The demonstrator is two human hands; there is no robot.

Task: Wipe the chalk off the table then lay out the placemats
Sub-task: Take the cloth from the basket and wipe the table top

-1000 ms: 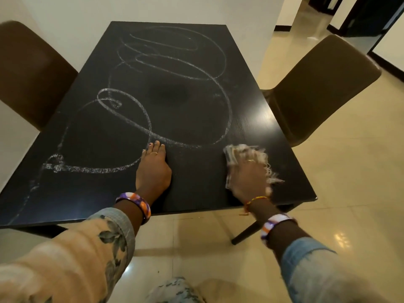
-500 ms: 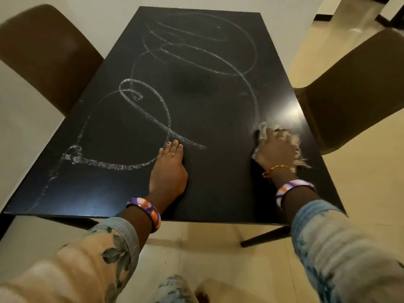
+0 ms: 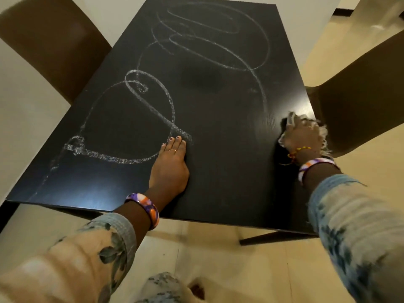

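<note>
Already the right hand (image 3: 305,136), pressing a pale, frayed-edged rag (image 3: 290,121) under its palm, is sitting farther out toward the right edge of the black rectangular wooden table (image 3: 229,176) than it was a second ago, and a stretch of white chalk scribble (image 3: 166,101) is gone with it: the line that was running from the left hand across to the rag is now ending in a short stub just beside the left fingertips. Whether the right fingers are curling into the rag or lying flat on it I cannot tell through the blur. The left hand (image 3: 170,165) is staying planted flat, fingers straight and together, bracing on the tabletop well apart from the right. So the wiping is under way but barely begun; the big loops beyond both hands and the thick stroke running off to the left of the left hand are all still waiting. Two brown upholstered chairs (image 3: 358,88) are flanking the table. No placemats are showing anywhere.
</note>
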